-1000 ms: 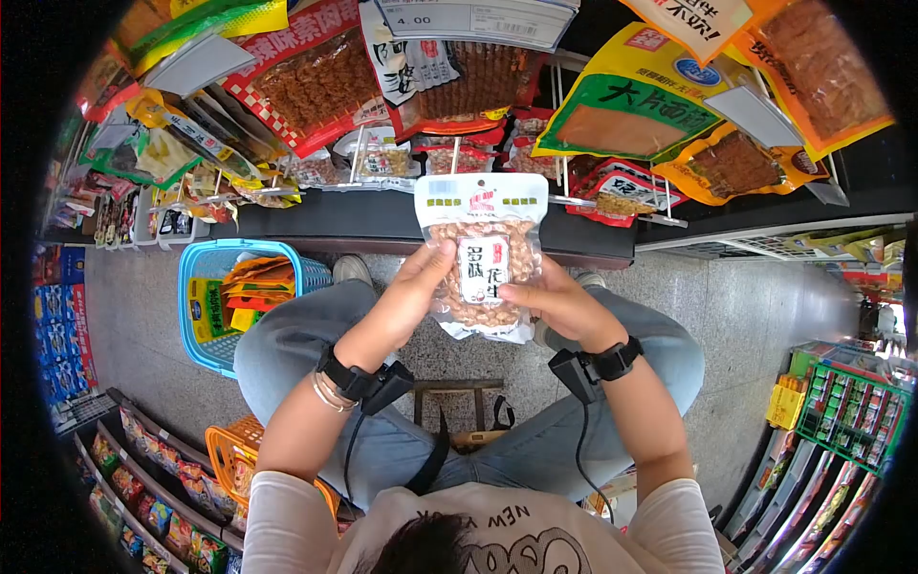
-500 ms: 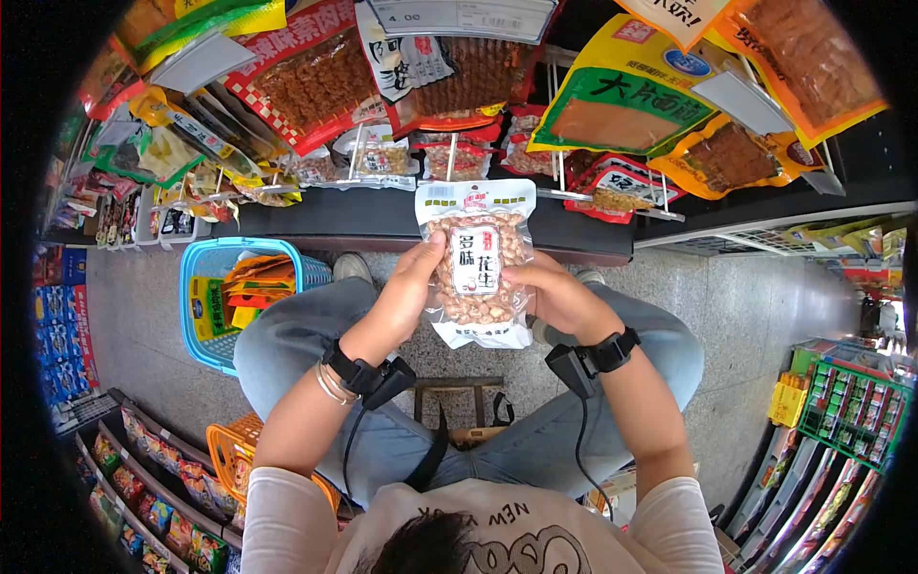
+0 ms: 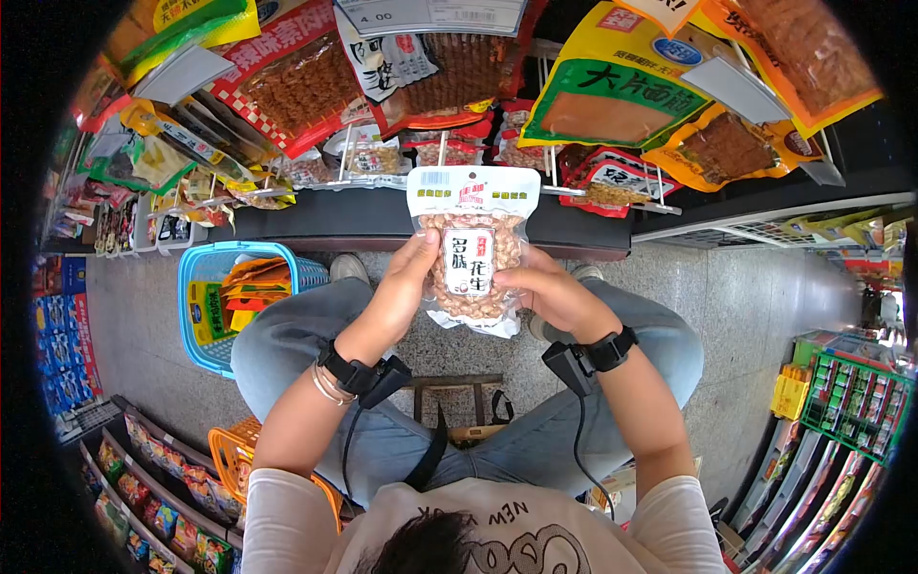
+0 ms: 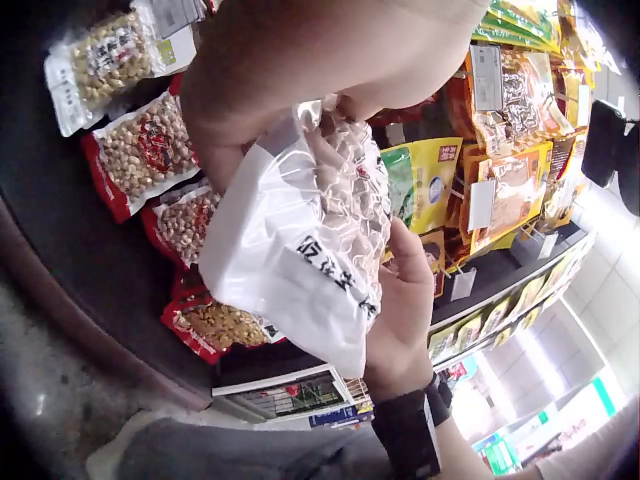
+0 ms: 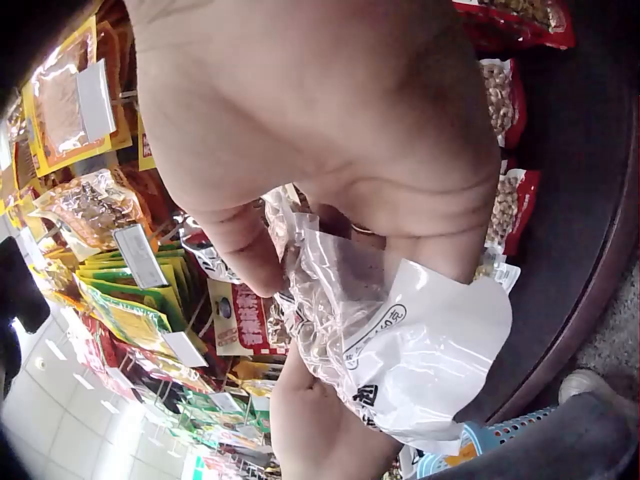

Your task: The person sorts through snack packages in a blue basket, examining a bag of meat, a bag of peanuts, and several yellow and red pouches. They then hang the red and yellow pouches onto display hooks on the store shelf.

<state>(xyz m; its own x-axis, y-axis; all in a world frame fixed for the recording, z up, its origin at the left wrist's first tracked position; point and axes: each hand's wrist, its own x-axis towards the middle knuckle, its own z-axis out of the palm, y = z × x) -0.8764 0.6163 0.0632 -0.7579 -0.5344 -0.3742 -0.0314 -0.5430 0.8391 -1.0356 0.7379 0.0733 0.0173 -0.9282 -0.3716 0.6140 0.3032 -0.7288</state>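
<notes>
A clear-and-white bag of peanuts (image 3: 483,297) is held upright between both hands in front of the shelf, its printed label facing the head camera. The left hand (image 3: 406,287) grips its left edge, thumb on the front. On the right edge the right hand (image 3: 564,295) holds it the same way, thumb tip by the label. In the left wrist view the white bottom of the bag (image 4: 290,255) shows, with the right hand (image 4: 402,320) beyond it. The right wrist view has the bag (image 5: 430,350) below the right hand (image 5: 320,130); fingers behind the bag are mostly hidden.
Hanging snack packs (image 3: 622,96) and a price tag (image 3: 430,14) line the shelf ahead. A blue basket (image 3: 206,349) with several packs stands on the floor at left, an orange basket (image 3: 229,459) nearer the body. Shelving (image 3: 143,450) stands behind left, a green rack (image 3: 861,402) at right.
Both hands keep hold of the peanut bag, which has shifted slightly left and tipped a little. The shelf packs have moved a little left in the head view.
</notes>
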